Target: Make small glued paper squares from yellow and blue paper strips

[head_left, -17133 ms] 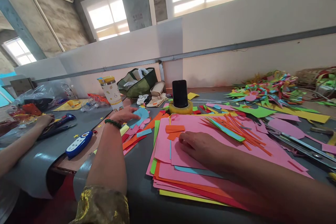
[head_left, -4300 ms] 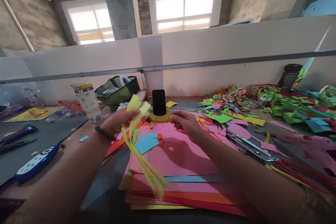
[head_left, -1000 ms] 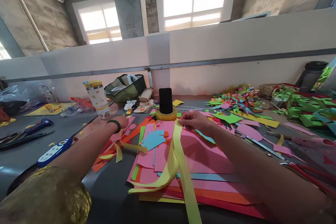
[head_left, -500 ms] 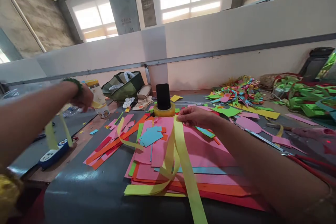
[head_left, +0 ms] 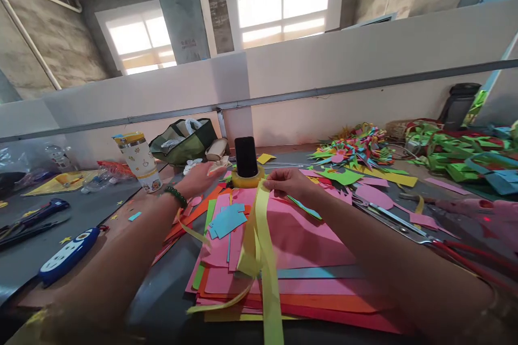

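My right hand (head_left: 288, 182) is closed in a pinch on the top ends of several long yellow paper strips (head_left: 261, 248), which hang down over a stack of pink, orange and blue paper sheets (head_left: 307, 242). My left hand (head_left: 201, 177), with a green bead bracelet at the wrist, reaches over loose coloured scraps (head_left: 190, 215) left of the stack, fingers stretched out and holding nothing I can see. A black phone (head_left: 245, 156) stands upright in a yellow tape roll (head_left: 247, 178) just beyond both hands.
A patterned tumbler (head_left: 137, 161) and a green bag (head_left: 184, 143) stand at the back left. A blue-and-white case (head_left: 67, 255) and a knife (head_left: 36, 213) lie at left. Scissors (head_left: 396, 221), a pink glue gun (head_left: 481, 210) and heaps of folded paper (head_left: 356, 148) lie at right.
My left hand, raised far to the left with yellow strips half a second ago, has come back down beside the tape roll without them. My right hand keeps its hold on the strips.
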`<state>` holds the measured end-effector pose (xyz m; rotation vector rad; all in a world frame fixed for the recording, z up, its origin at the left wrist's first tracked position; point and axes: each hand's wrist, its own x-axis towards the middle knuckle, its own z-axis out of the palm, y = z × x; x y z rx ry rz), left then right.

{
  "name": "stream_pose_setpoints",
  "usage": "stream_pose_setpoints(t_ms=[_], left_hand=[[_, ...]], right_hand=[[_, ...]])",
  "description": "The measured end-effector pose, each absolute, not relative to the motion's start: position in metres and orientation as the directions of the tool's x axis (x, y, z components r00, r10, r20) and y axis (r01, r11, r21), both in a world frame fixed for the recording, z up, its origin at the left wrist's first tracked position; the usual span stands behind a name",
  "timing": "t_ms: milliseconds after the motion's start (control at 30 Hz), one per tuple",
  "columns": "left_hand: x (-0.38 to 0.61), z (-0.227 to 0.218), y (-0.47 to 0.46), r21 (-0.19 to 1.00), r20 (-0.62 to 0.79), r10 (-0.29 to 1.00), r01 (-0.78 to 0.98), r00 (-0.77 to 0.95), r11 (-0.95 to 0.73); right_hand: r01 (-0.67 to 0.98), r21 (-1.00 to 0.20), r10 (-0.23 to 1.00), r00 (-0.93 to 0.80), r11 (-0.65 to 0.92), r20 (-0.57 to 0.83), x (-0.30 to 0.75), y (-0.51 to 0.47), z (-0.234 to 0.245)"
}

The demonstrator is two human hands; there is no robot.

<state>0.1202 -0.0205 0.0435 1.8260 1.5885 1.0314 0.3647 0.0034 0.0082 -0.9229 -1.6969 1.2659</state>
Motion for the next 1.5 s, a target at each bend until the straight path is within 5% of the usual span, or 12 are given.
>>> stream_pose_setpoints(t_ms=[133,233,367,600,1100,1367,1500], left_hand=[[0.172,0.029,-0.038,0.901,0.105,0.93,0.362,0.353,-0.239],[0.195,0.013,-0.052,0.995,0.018,0.846,-0.097,0.533,0.04],[0.197,0.007,-0.064,0.937,0.014,0.815,-0.291,0.58,0.191],[0.196,0.012,-0.079,0.916,0.031,0.858,-0.359,0.512,0.181],[0.2,0.001,-0.08,0.958,0.16,0.909,-0.283,0.385,-0.049],[0.203,0.002,-0.081,0.951,0.165,0.887,-0.307,0.432,-0.027],[0.204,0.001,-0.088,0.928,0.069,0.797,-0.333,0.6,0.17]], right_hand=[[0.037,-0.941,0.891,-0.338,0.336,0.305,0.359,-0.009,0.017],[0.044,-0.905,0.872,-0.289,0.424,0.394,0.358,-0.016,0.021],[0.065,-0.871,0.849,-0.27,0.487,0.454,0.357,-0.019,0.021],[-0.018,-0.849,0.808,-0.295,0.528,0.509,0.353,-0.027,0.02],[0.184,-0.676,0.695,-0.312,0.713,0.648,0.349,-0.036,0.018],[0.045,-0.802,0.782,-0.261,0.596,0.566,0.345,-0.045,0.024],[-0.1,-0.846,0.849,-0.015,0.524,0.528,0.366,-0.024,0.039]])
